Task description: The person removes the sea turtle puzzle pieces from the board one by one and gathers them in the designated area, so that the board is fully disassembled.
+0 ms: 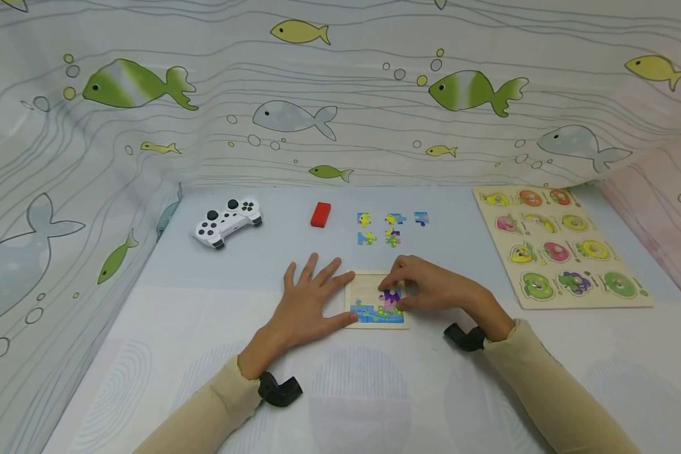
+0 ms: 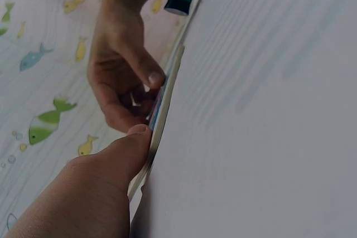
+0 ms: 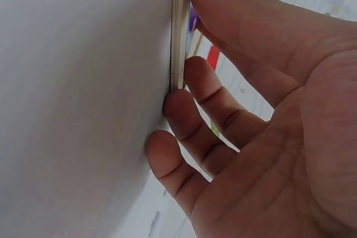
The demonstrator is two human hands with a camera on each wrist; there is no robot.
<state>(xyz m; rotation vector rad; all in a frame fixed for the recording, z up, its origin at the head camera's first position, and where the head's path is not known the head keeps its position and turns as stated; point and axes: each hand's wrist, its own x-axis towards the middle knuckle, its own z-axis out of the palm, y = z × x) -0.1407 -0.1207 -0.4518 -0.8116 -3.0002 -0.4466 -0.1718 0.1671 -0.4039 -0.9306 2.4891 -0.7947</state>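
Observation:
A small wooden puzzle tray [image 1: 374,326] lies on the table between both hands, its lower part filled with blue jigsaw pieces. My left hand [image 1: 309,302] has its fingers spread; the thumb rests on the tray's lower left side and the index fingertip is at its upper left corner. In the left wrist view that thumb [image 2: 134,146] presses the tray's edge. My right hand [image 1: 439,287] bends over the tray's right side, thumb and index finger pinching a purple puzzle piece [image 1: 391,296] down in it. The other right fingers [image 3: 178,110] curl beside the tray's edge.
Several loose jigsaw pieces [image 1: 393,219] lie in two rows beyond the tray. A red block [image 1: 320,215] and a white game controller [image 1: 229,222] are further left. On the right lies a wooden fruit puzzle board [image 1: 556,252]. A fish-patterned curtain [image 1: 374,75] hangs behind the table.

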